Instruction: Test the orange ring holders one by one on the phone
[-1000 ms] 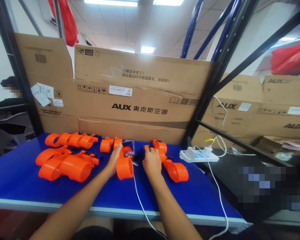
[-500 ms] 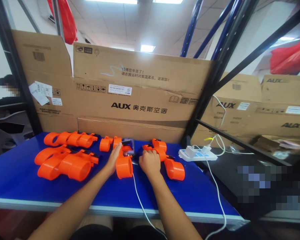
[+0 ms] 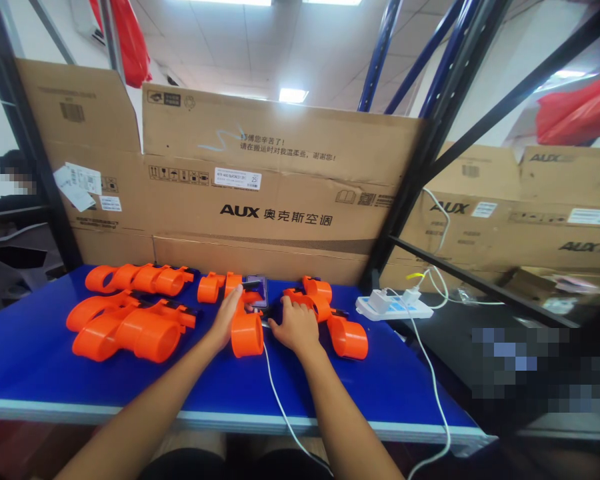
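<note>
My left hand is closed around the side of an orange plastic ring piece with a dark part at its top. Most of its fingers are hidden behind the piece. To the right, my right hand rests low over the blue table top, thumb apart from the bent fingers, with nothing visible in it. Its fingertips come close to another orange ring piece, and a third orange ring lies to its right. A white cable runs from between the hands over the table's front edge.
Several orange ring pieces lie in rows at the left of the blue table. A dark flat device lies behind my left hand. A white power strip with plugs sits at the right. Cardboard walls the back.
My right hand has loosened from a fist-like shape, its thumb moving out to the left. My left hand keeps its hold on the orange ring piece. The view shifts slightly.
</note>
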The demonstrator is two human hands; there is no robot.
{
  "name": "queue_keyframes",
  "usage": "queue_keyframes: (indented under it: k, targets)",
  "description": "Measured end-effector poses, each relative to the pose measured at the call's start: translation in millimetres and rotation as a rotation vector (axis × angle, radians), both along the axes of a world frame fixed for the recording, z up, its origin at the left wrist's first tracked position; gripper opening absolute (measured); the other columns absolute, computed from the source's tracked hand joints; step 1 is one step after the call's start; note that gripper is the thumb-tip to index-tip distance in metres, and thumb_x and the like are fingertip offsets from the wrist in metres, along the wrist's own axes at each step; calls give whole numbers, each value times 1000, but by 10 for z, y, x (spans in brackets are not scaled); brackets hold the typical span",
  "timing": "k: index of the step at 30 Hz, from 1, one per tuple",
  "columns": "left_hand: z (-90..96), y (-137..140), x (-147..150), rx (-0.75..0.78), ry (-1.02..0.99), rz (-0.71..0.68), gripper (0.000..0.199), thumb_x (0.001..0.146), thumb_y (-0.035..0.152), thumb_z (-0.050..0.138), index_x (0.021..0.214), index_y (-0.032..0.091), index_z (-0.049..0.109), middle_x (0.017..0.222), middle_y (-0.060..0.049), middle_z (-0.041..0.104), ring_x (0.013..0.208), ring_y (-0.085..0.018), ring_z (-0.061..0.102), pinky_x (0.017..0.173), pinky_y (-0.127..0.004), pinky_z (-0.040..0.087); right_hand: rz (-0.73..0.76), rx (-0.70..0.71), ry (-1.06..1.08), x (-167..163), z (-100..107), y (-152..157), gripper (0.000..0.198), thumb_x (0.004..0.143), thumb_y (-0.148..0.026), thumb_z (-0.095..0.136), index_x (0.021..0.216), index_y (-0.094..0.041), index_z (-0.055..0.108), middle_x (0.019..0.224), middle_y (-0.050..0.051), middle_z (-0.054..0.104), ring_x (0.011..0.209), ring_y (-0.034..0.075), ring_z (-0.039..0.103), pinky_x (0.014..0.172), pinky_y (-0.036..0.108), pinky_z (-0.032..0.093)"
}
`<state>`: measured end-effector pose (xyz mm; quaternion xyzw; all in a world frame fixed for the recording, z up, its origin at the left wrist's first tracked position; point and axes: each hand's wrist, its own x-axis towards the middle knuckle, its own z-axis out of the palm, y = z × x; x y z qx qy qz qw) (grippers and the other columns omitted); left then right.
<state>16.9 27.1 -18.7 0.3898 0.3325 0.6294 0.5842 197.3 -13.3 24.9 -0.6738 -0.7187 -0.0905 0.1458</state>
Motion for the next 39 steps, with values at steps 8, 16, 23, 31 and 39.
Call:
queue_keyframes:
  k: [8, 16, 23, 31, 39]
  targets:
    - [-32, 44, -2, -13, 26, 8, 57, 74, 69, 68, 86, 14, 69, 67, -8, 69, 56, -18, 64, 56, -28, 51, -56, -48, 3, 12, -22, 30, 53, 85, -43, 65, 129, -16, 54, 117, 19, 64, 106, 33, 59, 88, 41, 39]
    - [65, -28, 2, 21, 80, -12, 55, 75, 68, 68, 87, 14, 67, 67, -7, 69, 57, -16, 63, 57, -26, 49, -35, 29, -3, -31, -34, 20, 49, 87, -44, 61, 126, -15, 58, 120, 20, 62, 112, 34, 54, 90, 42, 40]
    - [166, -138, 2, 121, 162, -60, 48, 75, 61, 72, 93, 18, 62, 71, -2, 69, 55, -14, 63, 51, -23, 43, 243, 251, 294, -62, 28, -4, 45, 87, -27, 54, 131, -17, 55, 128, 14, 61, 118, 29, 53, 98, 41, 42]
    - [173, -176, -2, 130, 196, -88, 43, 78, 56, 71, 98, 19, 59, 59, 2, 64, 47, -16, 63, 48, -23, 43, 532, 245, 619, -157, 50, -51, 49, 89, -28, 54, 137, -21, 52, 127, 10, 65, 114, 24, 61, 99, 39, 48]
    - [212, -224, -4, 179, 250, -95, 40, 74, 47, 78, 95, 17, 63, 59, 4, 61, 37, -10, 52, 39, -21, 35, 548, 196, 647, -170, 12, -39, 46, 86, -26, 57, 132, -22, 55, 129, 9, 66, 118, 22, 63, 102, 36, 49]
